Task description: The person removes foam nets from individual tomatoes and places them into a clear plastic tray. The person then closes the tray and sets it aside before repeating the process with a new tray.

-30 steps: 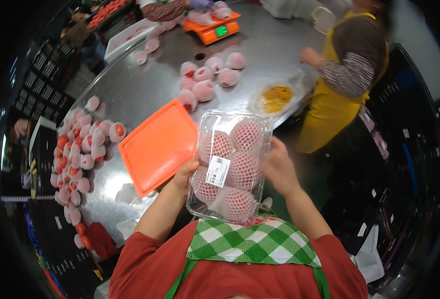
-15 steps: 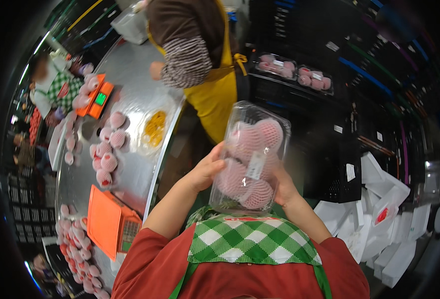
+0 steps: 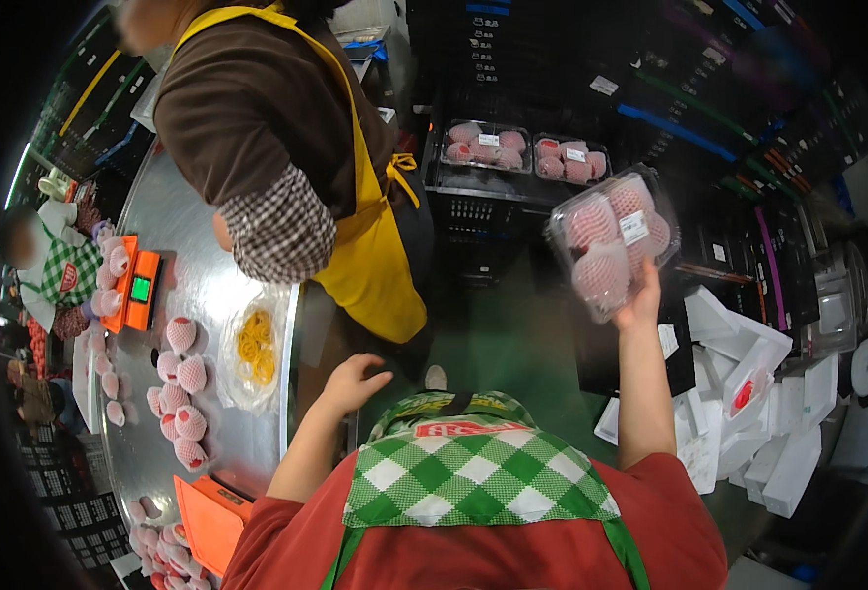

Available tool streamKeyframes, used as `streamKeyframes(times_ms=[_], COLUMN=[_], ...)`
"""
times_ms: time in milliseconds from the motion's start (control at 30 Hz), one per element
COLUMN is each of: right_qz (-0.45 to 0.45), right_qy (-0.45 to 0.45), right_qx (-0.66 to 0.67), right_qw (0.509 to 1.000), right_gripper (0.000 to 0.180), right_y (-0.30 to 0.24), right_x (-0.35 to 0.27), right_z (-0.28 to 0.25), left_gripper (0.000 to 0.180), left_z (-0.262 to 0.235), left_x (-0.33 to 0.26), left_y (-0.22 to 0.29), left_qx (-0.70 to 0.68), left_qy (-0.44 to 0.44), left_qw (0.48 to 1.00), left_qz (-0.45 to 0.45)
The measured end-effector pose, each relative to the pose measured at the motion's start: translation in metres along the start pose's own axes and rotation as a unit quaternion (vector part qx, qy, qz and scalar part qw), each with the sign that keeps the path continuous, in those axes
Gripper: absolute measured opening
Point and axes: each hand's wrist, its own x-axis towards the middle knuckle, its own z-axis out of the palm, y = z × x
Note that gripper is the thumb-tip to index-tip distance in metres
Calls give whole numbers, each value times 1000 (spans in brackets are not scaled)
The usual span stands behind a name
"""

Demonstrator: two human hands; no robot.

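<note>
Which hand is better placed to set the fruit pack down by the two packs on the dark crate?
Right. The right hand already holds the clear fruit pack up on that side, near the two packs on the dark crate. The left hand is empty, by the steel table.

The shiny metal table [image 3: 198, 265] on the left holds pink wrapped fruits [image 3: 180, 379], a clear bag of yellow rubber bands [image 3: 254, 352], an orange scale [image 3: 141, 287] and an orange tray [image 3: 208, 523], while the black crate [image 3: 498, 211] farther back holds two packed fruit boxes [image 3: 524, 152].
</note>
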Motion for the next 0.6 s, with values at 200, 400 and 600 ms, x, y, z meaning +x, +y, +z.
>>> streamKeyframes(times_ms=[200, 400, 600], right_qz=[-3, 61, 82], right_qy=[49, 182, 337], right_qx=[-2, 16, -83], right_qw=[999, 981, 934], right_gripper=[46, 49, 55], right_y=[-16, 20, 56], right_x=[138, 273, 322], right_z=[26, 31, 39], left_gripper=[51, 50, 30], left_z=[-4, 56, 120], left_x=[10, 7, -18], left_y=[-78, -144, -161], left_qx=[184, -62, -309], left_qy=[-53, -2, 86], left_qw=[976, 969, 859], left_qz=[-101, -241, -399])
